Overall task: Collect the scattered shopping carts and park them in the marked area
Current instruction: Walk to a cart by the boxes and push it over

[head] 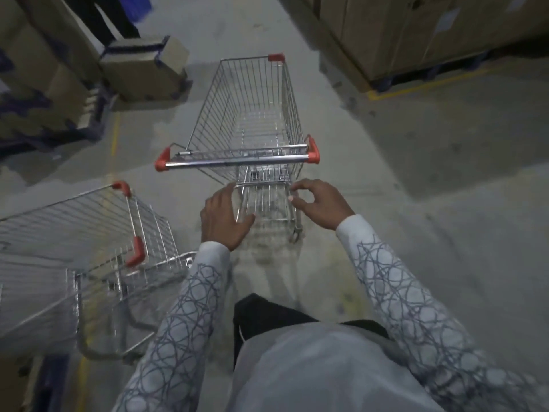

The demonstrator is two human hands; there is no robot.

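Note:
A wire shopping cart (252,114) with red corner caps stands on the concrete floor straight ahead, and its chrome handle bar (237,160) faces me. Just short of that bar and lower in the view, my left hand (225,215) hovers with its fingers spread and holds nothing. My right hand (318,203) is level with it, fingers loosely curled and empty, close to the cart's rear wire edge. A second cart (89,233) of the same kind stands at my left, partly cut off by the frame edge.
Stacked cardboard boxes (142,69) on pallets line the left side, and large cartons (416,34) line the right. Yellow floor lines run at the left (115,135) and in front of the right pallet (416,84). A person's legs (110,22) stand at the top left.

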